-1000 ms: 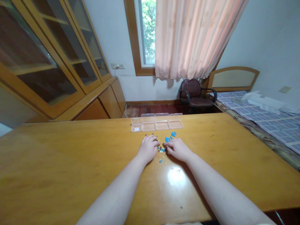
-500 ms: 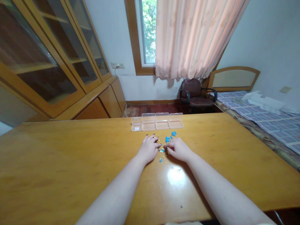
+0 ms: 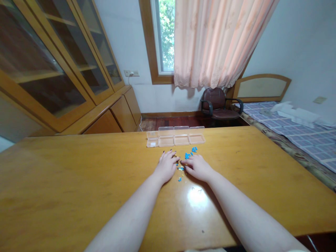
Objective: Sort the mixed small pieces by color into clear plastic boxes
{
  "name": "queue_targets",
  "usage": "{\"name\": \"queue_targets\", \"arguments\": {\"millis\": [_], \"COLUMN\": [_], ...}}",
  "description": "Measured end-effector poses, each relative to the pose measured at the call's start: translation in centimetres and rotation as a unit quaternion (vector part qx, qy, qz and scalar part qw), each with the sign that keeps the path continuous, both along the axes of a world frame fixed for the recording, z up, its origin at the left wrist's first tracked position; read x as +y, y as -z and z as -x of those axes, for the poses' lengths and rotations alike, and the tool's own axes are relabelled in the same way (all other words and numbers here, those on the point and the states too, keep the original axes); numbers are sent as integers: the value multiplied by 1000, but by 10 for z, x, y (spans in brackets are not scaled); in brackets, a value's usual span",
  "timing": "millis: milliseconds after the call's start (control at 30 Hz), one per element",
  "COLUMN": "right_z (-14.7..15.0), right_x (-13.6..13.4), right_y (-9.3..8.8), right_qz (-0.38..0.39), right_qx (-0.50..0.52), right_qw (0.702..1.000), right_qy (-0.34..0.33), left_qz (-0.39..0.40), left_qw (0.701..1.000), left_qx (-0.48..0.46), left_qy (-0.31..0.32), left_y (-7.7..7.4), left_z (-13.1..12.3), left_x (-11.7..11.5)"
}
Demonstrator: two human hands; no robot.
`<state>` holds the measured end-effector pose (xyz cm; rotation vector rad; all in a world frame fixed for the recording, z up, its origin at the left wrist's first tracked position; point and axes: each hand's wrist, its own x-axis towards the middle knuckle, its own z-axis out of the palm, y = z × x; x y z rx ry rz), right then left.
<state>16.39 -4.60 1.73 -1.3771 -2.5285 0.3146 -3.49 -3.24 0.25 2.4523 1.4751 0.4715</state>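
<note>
My left hand [image 3: 166,167] rests on the wooden table with its fingers spread, touching or just beside small yellow bits, some hidden under its fingertips. Opposite it, my right hand [image 3: 198,168] has its index finger and thumb apart, with no held piece visible. Between the hands lies a loose mix of small blue and yellow pieces [image 3: 181,168]. A pile of blue pieces [image 3: 187,155] sits just beyond my right fingers, and another blue cluster [image 3: 194,149] lies farther back. Nearer to me is a small blue bit [image 3: 180,179]. The pieces are too small to name.
Behind the hands, a row of clear plastic boxes [image 3: 181,140] stands with lids raised; a white label shows in the leftmost. The table [image 3: 78,182] spreads to both sides. Beyond it are a glass-door cabinet [image 3: 102,87], an armchair [image 3: 219,105] and a bed [image 3: 294,122].
My right index finger has stretched slightly left and its thumb has shifted left. My left index finger has moved up a little, and a blue piece now shows beneath it.
</note>
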Motion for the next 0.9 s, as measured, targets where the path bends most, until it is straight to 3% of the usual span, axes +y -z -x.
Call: {"name": "queue_targets", "arguments": {"millis": [200,533,733,900], "right_z": [0,-2,-3,-2], "right_x": [2,5,6,4], "right_y": [2,5,8,5], "right_qz": [-9,-25,-20,-18], "right_qx": [-12,17,28,22], "right_qw": [999,996,997,998], "right_qy": [50,89,65,52], "left_qz": [-44,-38,-9,-2], "left_qw": [999,999,998,999], "left_qx": [7,3,23,16], "left_qy": [-1,28,61,44], "left_y": [-3,-9,-4,-1], "left_z": [4,2,-2,-4], "left_x": [3,-1,-4,-5]}}
